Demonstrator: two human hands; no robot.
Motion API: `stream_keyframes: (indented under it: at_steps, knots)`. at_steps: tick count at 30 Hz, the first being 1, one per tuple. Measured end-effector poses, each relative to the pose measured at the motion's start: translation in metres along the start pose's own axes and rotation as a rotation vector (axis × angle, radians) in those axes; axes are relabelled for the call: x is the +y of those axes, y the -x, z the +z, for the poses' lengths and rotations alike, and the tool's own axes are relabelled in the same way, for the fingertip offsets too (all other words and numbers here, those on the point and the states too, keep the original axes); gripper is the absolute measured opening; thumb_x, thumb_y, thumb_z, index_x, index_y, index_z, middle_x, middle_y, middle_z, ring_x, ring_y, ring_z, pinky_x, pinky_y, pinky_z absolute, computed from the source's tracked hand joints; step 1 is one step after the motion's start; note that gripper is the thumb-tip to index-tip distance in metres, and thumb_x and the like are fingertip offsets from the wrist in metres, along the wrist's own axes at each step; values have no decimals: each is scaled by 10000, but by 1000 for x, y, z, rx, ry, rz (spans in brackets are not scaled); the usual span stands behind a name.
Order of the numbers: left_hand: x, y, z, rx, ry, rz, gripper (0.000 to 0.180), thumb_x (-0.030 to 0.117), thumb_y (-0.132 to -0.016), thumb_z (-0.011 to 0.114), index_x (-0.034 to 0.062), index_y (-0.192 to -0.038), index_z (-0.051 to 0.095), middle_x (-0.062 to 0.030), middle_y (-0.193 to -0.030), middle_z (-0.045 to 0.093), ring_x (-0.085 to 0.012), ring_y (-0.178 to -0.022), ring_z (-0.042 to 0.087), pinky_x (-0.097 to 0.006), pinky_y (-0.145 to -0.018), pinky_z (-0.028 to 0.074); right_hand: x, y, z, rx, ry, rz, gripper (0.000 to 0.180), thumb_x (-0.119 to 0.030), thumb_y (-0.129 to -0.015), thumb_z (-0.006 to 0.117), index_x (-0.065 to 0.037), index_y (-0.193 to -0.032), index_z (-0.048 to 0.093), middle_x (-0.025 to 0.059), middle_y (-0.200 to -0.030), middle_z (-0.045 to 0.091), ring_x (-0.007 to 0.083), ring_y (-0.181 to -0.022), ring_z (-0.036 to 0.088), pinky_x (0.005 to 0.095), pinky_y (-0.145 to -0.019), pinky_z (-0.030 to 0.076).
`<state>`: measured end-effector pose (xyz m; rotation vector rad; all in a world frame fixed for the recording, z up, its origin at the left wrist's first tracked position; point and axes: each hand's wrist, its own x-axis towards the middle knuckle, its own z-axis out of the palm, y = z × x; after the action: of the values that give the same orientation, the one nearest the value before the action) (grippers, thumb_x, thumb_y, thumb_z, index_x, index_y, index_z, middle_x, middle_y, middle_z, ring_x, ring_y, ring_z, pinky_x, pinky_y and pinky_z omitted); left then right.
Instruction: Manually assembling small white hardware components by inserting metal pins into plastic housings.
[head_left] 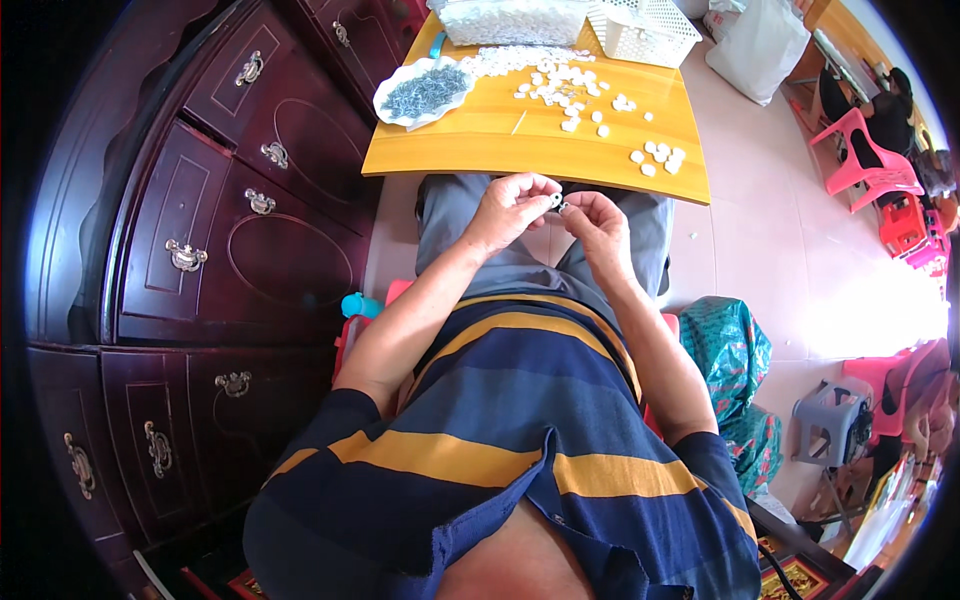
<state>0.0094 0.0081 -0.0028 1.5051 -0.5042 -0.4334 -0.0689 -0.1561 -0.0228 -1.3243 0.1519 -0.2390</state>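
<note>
One small white piece [556,200], pinched by my left hand [508,212]; close beside, my right hand [600,228], grip unclear; I'd steady both.

White for the held piece [556,200] and the loose discs [570,125]; honey yellow for the bench [450,152]; bluish grey for the slivers [428,93] on the white plate [395,78]; dark maroon for the cabinet [200,215]; navy with mustard stripes for the shirt [480,385]; grey for the trousers [455,225]; green with reddish patterning for the bags [725,350].
</note>
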Motion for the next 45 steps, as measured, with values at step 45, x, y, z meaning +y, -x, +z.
stream_keyframes:
  at_steps: [45]
  knots:
    - [25, -12, 28, 9, -724, 484, 196, 101, -847, 724, 85, -1041, 696, -98, -976, 709, -321, -860, 704, -407, -722, 566, -5, -1, -9, 84, -454, 321, 119, -158, -988, 669, -51, -968, 718, 3, -853, 703, 65, -761, 624, 217, -725, 500]
